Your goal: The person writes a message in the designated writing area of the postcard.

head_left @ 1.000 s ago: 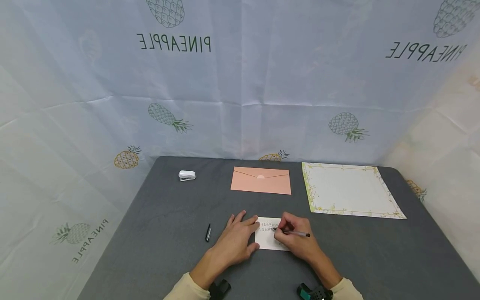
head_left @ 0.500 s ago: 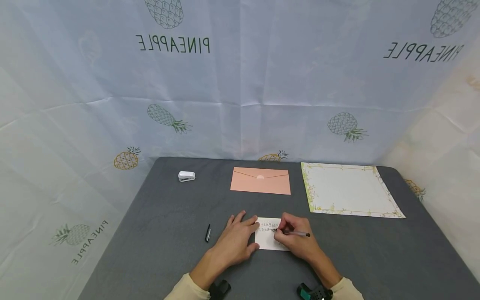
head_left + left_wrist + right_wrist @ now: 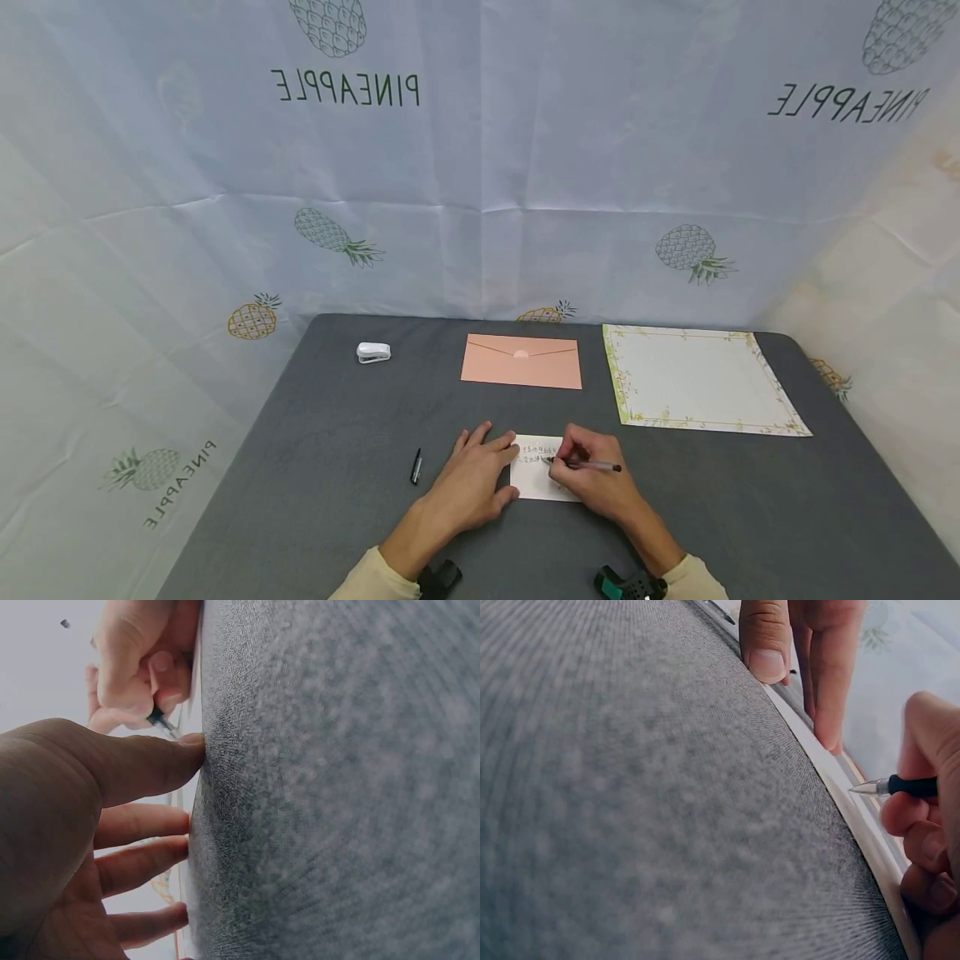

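A small white card (image 3: 534,483) with lines of handwriting near its top lies on the dark table. My right hand (image 3: 596,475) pinches a pen (image 3: 600,466) between thumb and fingers, its tip at the writing on the card. In the right wrist view the metal point of the pen (image 3: 911,786) shows close over the card (image 3: 832,776). My left hand (image 3: 468,483) lies with fingers spread, its thumb and index fingertip resting on the card's left edge. The left wrist view shows the thumb (image 3: 150,765) pressing at that edge.
A black pen cap (image 3: 416,467) lies left of my left hand. Farther back are a white stapler (image 3: 373,352), a pink envelope (image 3: 521,362) and a large sheet with a floral border (image 3: 693,379). A pineapple-print cloth (image 3: 480,167) hangs behind the table.
My right hand and the pen shift very slightly over the second line of writing. The left hand, card and other things stay in place.
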`<state>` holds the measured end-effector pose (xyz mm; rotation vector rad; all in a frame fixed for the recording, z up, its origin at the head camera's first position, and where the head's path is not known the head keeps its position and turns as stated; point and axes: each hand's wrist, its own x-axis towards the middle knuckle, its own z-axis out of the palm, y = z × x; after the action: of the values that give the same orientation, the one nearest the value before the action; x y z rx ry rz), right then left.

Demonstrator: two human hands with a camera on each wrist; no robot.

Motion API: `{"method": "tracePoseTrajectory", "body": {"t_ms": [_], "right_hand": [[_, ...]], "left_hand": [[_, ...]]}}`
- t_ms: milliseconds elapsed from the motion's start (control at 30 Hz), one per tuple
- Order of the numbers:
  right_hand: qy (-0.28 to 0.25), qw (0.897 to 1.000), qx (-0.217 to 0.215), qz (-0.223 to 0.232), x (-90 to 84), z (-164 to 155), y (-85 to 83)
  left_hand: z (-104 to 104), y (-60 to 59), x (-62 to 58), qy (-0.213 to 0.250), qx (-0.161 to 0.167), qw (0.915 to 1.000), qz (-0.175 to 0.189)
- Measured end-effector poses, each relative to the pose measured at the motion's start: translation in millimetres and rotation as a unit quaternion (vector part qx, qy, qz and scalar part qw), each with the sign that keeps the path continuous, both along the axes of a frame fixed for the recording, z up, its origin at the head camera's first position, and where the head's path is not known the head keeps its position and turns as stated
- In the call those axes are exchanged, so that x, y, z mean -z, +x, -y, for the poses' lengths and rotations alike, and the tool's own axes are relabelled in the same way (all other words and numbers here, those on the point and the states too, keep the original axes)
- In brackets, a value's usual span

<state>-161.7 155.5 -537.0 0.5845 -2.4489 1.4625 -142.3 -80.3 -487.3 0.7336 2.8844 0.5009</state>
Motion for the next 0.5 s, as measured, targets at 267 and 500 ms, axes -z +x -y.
{"method": "tracePoseTrajectory", "body": {"t_ms": [267,500], "right_hand": [[0.0,1.0,0.002,-0.002,-0.2,-0.7,-0.8],[-0.002,0.999,0.038,-0.011,-0.4,-3.1,-0.1]], "left_hand": [[0.0,-0.3,-0.3,-0.002,0.002,1.0,-0.004],[0.4,0.5,0.6,-0.003,0.002,1.0,-0.008]]}}
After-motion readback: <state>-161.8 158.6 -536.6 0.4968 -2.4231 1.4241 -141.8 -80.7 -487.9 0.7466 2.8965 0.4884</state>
